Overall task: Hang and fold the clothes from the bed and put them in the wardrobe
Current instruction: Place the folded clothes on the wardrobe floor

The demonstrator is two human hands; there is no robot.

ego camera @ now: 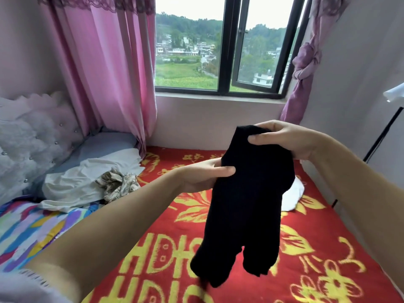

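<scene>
1. Forearms fill lower frame, both raised over the bed (135,267); red/yellow blanket spread beneath.
2. Black garment (244,215) is held up mid-frame, clear of the blanket; two short leg-like ends dangle at btm centre. Judged: lifted so it hangs straight before folding.
3. Right hand (290,139), centre-right: fingers curled over garment's top edge, thumb on the near face; gripping it. Carries the weight, by the look of it.
4. Left hand (207,173), centre: thumb pressed across the garment's left edge, fingers behind the cloth; pinching it. Likely steadying/flattening the side for a fold.
5. Remaining clothes on the bed: white garment (72,189) w/ a patterned beige piece (118,184) crumpled on it, centre-left; another white item (295,193) partly hidden behind the black one, centre-right.
6. Containers: none in view. Wardrobe not in frame, so contents can't be told.
7. Pillow (105,145) lies at headboard, upper left; pink curtain (109,73) hangs beside it, window behind.
8. Stage est.: early; several items not yet folded.
</scene>
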